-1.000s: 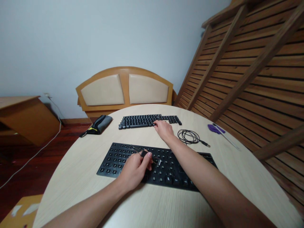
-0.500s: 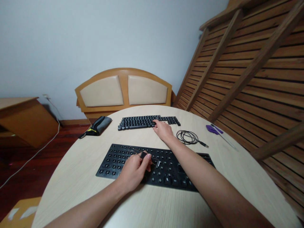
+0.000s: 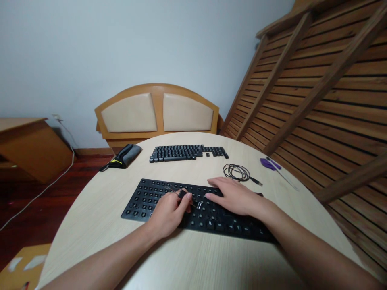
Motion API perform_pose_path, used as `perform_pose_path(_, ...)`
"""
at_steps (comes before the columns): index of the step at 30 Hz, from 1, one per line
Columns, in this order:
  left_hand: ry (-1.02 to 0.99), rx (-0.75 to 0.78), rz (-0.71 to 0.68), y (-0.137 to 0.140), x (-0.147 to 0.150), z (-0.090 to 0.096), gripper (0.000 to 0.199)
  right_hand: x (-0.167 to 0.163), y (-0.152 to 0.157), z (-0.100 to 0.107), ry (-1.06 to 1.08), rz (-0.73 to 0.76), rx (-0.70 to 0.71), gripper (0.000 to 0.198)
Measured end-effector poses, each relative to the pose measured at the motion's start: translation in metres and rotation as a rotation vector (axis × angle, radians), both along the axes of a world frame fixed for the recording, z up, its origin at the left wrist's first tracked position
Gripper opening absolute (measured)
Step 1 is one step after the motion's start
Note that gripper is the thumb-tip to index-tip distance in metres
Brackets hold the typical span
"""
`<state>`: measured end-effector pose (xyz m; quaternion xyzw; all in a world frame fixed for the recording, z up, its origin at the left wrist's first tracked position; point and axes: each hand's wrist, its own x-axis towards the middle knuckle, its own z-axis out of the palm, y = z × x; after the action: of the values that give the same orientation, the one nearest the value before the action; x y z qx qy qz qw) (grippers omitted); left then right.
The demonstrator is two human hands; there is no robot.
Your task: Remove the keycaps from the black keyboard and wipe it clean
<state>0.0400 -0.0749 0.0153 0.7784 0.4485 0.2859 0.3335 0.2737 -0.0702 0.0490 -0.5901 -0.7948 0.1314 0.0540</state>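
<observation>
A black keyboard (image 3: 136,199) lies on the table, most of its key positions bare, with some keycaps still on its near right part. Above its middle, my left hand (image 3: 167,213) is closed around a wire keycap puller (image 3: 182,193), whose black handle shows between thumb and fingers. My right hand (image 3: 236,196) is over the right half of the keyboard, palm down, thumb and fingers apart and holding nothing visible; it hides the keys beneath. Farther back, loose black keycaps (image 3: 173,152) stand in rows laid out like a keyboard, with one keycap (image 3: 207,154) a little apart.
A coiled black USB cable (image 3: 237,173) lies beyond my right hand. At the table's right side are a purple cloth (image 3: 267,163) and a thin white-handled tool (image 3: 286,176). A grey and black folded item (image 3: 127,156) sits at the left edge of the round table (image 3: 99,213).
My right hand has drawn back from the rows of loose keycaps to the keyboard, and its fingers have spread. My left hand stays in place with the keycap puller.
</observation>
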Motion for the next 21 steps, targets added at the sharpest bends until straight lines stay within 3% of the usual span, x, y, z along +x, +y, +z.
perform_pose_path(4,0.014,0.042,-0.030,-0.003,0.000,0.003,0.047,0.016,-0.024,-0.009,0.075,0.091,-0.105,0.081)
perform_pose_path(11,0.117,0.097,-0.047,-0.008,-0.001,0.009,0.046,0.012,-0.032,-0.018,0.107,0.168,-0.161,0.114)
perform_pose_path(14,0.135,0.097,-0.042,-0.008,-0.004,0.011,0.044,0.002,-0.037,-0.018,0.121,0.209,-0.149,0.119)
perform_pose_path(21,0.244,0.127,-0.096,-0.010,-0.007,0.019,0.040,-0.014,-0.044,-0.020,0.176,0.298,-0.056,0.111)
